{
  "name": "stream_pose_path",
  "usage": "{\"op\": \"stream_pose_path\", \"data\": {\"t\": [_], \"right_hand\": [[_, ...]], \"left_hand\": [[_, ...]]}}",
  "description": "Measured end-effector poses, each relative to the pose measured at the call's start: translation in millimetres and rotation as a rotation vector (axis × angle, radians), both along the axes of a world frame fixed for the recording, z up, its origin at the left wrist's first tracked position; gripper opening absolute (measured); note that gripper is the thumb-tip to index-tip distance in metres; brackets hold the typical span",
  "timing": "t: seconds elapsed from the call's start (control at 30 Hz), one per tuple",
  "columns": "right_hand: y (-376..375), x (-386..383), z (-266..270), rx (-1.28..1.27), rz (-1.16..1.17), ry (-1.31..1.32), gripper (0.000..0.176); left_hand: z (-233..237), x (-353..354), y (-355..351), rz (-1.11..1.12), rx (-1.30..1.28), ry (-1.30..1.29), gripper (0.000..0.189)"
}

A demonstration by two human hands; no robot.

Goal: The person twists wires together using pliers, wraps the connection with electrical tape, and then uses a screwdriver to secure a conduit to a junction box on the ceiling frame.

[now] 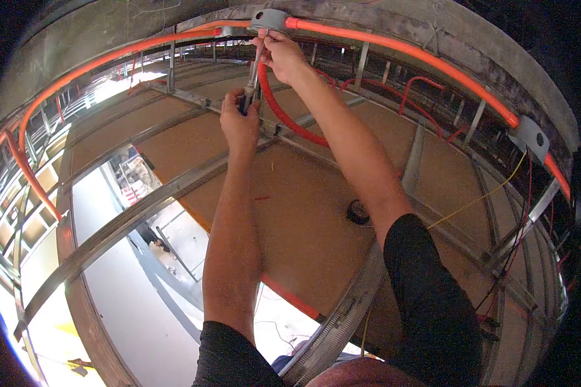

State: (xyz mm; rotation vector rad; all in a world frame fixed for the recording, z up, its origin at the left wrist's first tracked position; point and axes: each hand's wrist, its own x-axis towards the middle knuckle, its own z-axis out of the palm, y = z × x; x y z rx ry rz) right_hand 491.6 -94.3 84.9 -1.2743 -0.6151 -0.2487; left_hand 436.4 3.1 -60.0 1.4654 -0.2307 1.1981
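A grey junction box (268,19) is fixed against the concrete at the top middle. My left hand (241,126) is closed around the dark handle of what looks like a screwdriver (254,76), its metal shaft pointing up towards the box. Just under the box, my right hand (283,57) is raised with its fingers pinched by the upper end of the shaft. What those fingertips hold is hidden. An orange conduit (381,42) enters the box from the right. Below my right hand, a red flexible conduit (275,106) curves down behind the forearm.
Another grey box (531,138) hangs at the right, with a yellow wire (490,191) trailing from it. Metal framing channels (119,232) cross over brown panels (290,213). A black round object (357,211) lies on the panels. Bright openings drop to a lower level at left.
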Motion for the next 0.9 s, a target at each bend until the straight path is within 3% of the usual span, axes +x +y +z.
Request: {"op": "stream_pose_path", "data": {"t": [0.9], "right_hand": [[0.8,4.8,-4.2,0.011,-0.084,-0.065,0.023]], "left_hand": [[1.2,-5.4,-1.4,-0.027,-0.015,-0.055,0.031]]}}
